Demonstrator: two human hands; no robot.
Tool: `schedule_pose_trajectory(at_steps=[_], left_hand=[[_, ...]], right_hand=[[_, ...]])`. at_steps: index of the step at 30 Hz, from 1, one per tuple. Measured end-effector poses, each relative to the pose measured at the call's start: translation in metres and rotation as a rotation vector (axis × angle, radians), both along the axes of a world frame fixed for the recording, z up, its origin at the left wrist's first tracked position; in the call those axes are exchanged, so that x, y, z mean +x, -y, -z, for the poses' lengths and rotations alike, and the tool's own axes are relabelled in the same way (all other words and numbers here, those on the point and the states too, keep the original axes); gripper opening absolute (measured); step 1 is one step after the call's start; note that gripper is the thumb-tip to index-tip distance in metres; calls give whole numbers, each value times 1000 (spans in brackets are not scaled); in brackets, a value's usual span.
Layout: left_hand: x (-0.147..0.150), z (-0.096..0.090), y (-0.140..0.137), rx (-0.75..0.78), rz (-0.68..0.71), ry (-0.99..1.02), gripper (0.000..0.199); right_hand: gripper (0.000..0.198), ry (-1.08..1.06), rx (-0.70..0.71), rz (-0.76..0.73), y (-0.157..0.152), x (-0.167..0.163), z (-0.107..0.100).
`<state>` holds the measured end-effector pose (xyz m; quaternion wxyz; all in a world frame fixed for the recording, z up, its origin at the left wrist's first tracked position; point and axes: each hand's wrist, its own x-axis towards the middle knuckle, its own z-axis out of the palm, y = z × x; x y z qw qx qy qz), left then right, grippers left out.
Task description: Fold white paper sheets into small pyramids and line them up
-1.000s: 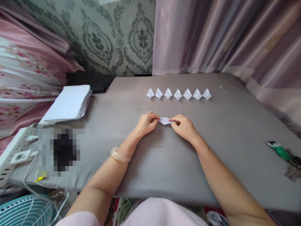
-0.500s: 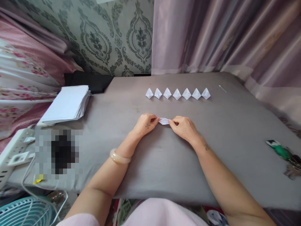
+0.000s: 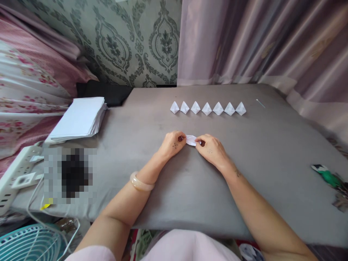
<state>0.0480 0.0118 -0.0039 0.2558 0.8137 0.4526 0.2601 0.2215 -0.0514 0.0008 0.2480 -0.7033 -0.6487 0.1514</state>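
Observation:
Between my two hands is a small piece of folded white paper, held just above or on the grey cloth; which of the two I cannot tell. My left hand pinches its left end between thumb and fingers. At the right end, my right hand grips it the same way, its fingertips lying over part of the paper. Beyond the hands stands a row of several folded white paper shapes, pointed at the top and set side by side.
A stack of white paper lies at the left, by a black flat item. Nearer are a power strip and a teal fan. A cotton swab lies far right; keys with a green tag lie at right.
My hands have drawn slightly closer together on the folded paper, and the right fingers now cover more of its end. The whole view has shifted slightly.

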Motion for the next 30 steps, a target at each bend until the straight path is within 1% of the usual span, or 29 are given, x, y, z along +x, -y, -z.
schedule_pose_trajectory(at_steps=[6, 10, 14, 21, 25, 30], left_hand=[[0, 3, 1, 31, 42, 1, 21], [-1, 5, 0, 26, 69, -8, 24], [-1, 7, -1, 43, 81, -22, 25], [-1, 3, 0, 70, 138, -89, 24], [0, 4, 1, 68, 118, -71, 24], [0, 8, -1, -2, 56, 55, 24]], right_hand=[[23, 10, 9, -1, 1, -1, -2], [26, 6, -9, -15, 1, 0, -1], [25, 4, -24, -31, 2, 1, -3], [27, 44, -39, -72, 4, 0, -5], [30, 40, -46, -51, 3, 0, -1], [27, -33, -57, 12, -1, 1, 1]])
